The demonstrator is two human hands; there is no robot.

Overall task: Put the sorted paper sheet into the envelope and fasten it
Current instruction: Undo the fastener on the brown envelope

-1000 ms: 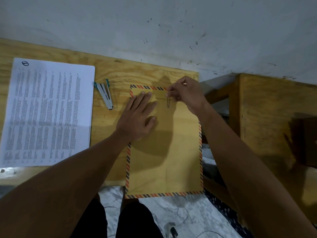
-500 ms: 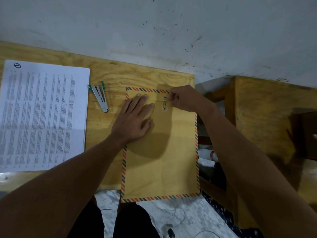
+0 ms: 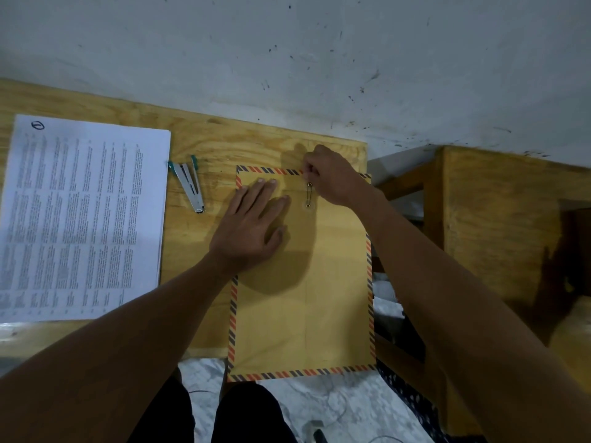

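Matt brown paper envelope (image 3: 303, 282) with striped printed border and a metal clasp (image 3: 309, 195); white printed paper sheets (image 3: 80, 219); shiny metal stapler (image 3: 188, 183) with teal plastic tips; grained plywood bench (image 3: 198, 135); scuffed painted wall (image 3: 287, 59).

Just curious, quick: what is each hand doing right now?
Left hand: open, pressed flat on the envelope.
Right hand: fingers pinched at the envelope's string clasp.

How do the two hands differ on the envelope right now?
The left hand lies flat, fingers spread, on the envelope; the right hand is curled, fingertips pinched. The left sits below the flap; the right is at the top edge, above the string clasp. Both touch the envelope.
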